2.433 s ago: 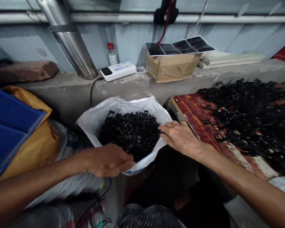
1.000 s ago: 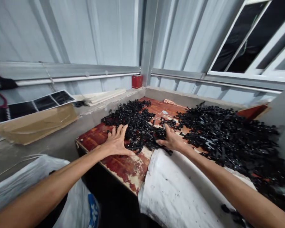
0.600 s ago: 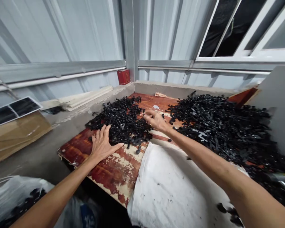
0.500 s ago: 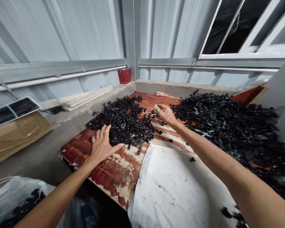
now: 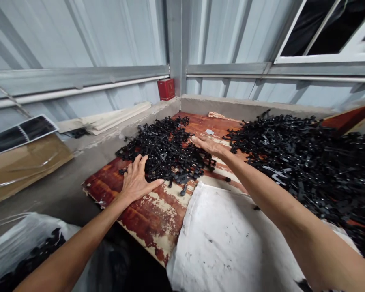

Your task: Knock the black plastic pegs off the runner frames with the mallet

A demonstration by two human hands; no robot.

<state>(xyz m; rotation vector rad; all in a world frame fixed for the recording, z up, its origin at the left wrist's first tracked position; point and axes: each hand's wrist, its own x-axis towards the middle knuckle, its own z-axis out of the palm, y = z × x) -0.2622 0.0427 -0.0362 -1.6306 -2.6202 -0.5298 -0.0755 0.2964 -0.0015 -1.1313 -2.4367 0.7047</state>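
A small heap of black plastic parts (image 5: 162,148) lies on a worn red wooden board (image 5: 146,211). My left hand (image 5: 136,178) rests flat and open on the board, fingers spread against the heap's near left edge. On the heap's right side my right hand (image 5: 207,144) lies open, fingers stretched out and touching the parts. A much larger heap of the same black parts (image 5: 307,158) covers the board to the right.
A white sack (image 5: 228,239) is spread over the board's near edge. A white bag holding black parts (image 5: 24,251) stands at lower left. A cardboard box (image 5: 21,166), pale boards and a red box (image 5: 166,89) sit on the concrete ledge by the metal wall.
Earlier both hands were at the white bag. They have since gone to the small heap; in the last half second my right hand dropped from a raised pinch onto the heap's right side.
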